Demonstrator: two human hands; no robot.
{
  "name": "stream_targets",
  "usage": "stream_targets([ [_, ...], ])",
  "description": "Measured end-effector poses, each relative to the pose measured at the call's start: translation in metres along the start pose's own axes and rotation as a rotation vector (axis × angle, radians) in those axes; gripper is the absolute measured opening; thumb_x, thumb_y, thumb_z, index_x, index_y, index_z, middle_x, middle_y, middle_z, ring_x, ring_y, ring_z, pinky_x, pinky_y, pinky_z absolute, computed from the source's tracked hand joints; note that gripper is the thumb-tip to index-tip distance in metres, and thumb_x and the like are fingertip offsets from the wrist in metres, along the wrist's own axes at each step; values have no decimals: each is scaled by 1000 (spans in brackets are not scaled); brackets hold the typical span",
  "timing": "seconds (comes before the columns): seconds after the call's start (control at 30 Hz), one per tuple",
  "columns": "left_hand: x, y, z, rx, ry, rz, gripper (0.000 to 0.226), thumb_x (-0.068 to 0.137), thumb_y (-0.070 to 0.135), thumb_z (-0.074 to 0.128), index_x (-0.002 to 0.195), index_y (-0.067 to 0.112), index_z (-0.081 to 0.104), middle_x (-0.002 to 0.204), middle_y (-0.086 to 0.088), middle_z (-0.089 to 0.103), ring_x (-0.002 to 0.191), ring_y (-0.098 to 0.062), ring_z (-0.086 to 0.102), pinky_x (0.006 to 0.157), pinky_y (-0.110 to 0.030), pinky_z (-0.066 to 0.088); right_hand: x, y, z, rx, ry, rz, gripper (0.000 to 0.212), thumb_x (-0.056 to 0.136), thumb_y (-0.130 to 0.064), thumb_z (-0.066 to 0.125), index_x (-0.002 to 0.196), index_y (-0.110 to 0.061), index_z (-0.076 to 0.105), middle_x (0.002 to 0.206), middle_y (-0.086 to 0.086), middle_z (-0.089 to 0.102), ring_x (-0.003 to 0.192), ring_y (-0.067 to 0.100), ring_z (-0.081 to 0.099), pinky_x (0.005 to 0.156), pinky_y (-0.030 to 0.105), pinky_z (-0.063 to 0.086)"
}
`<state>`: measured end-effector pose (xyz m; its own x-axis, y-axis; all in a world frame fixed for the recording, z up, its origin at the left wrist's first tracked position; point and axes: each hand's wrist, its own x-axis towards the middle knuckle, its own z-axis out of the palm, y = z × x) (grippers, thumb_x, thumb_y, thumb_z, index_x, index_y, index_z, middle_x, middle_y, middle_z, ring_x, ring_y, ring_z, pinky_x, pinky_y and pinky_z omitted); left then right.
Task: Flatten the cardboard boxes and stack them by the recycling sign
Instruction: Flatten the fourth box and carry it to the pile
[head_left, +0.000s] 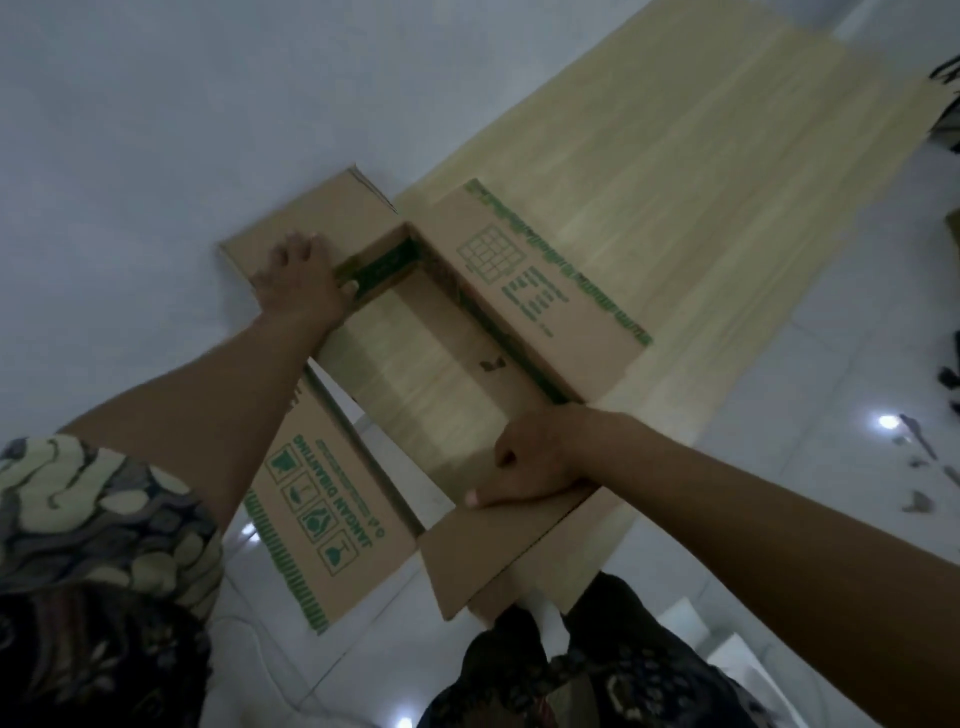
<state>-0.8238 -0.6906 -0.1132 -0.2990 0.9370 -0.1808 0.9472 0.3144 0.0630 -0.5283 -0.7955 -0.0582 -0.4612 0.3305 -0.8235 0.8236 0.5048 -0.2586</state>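
Brown corrugated cardboard with green print: one box (467, 332) stands open at both ends, so the pale wood-grain mat (649, 182) beneath it shows straight through the middle. All four upper flaps are splayed outward. The far-left flap (311, 218) lies near the wall (182, 104); the far-right flap (540, 275) carries a green grid and text; the near-left flap (322, 509) carries handling symbols and the words "JANGAN DIBANTING"; the near flap (498, 551) points toward the person.

Left hand (301, 280): laid on the far-left flap at the box's corner, fingers spread over the flap face and thumb hooked down over the inner edge. It holds that corner.

Right hand (535, 457): at the opposite corner, fingers curled over the box's near edge, thumb lying along the fold of the near flap. It grips that edge.

The box rests partly on the mat and partly over the white tiled floor (831, 364), just beside the wall. It is not yet flat; its walls are upright and skewed into a slanted outline.

A patterned sleeve (104, 519) covers the left upper arm. Small dark items (919, 467) lie on the tiles at far right, too blurred to identify.
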Motion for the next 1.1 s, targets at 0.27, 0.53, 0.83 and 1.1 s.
stream_targets([
  [0.27, -2, -6, 31, -115, 195, 80, 29, 96, 34, 51, 99, 7, 63, 94, -18, 61, 83, -37, 59, 76, -45, 51, 35, 14, 62, -160, 756, -19, 86, 87, -82, 18, 49, -16, 56, 46, -3, 52, 40, 13, 44, 51, 24, 39],
  [0.53, -6, -10, 38, -144, 312, 131, 31, 99, 36, 49, 102, 9, 65, 93, -17, 67, 81, -34, 61, 74, -40, 45, 61, 22, 77, -122, 1179, -100, 65, 94, -58, 40, 43, -17, 46, 40, -6, 37, 33, 14, 28, 45, 17, 20],
  [0.83, -43, 61, 29, -191, 124, 26, 72, 95, 59, 39, 151, 16, 25, 159, -13, 22, 147, -33, 16, 116, -59, 10, 29, 46, 52, 128, 1211, -13, 43, 99, -52, 42, 88, -20, 68, 84, -1, 67, 72, 15, 61, 63, 37, 53],
  [1.1, -70, 181, 18, -780, -141, -198, 107, 67, 88, 43, 151, 25, 26, 152, -5, 36, 137, -26, 38, 108, -49, 38, 11, 133, -2, 577, 994, 412, 75, 96, -52, 46, 155, -13, 22, 150, 12, 44, 135, 31, 44, 109, 50, 39],
])
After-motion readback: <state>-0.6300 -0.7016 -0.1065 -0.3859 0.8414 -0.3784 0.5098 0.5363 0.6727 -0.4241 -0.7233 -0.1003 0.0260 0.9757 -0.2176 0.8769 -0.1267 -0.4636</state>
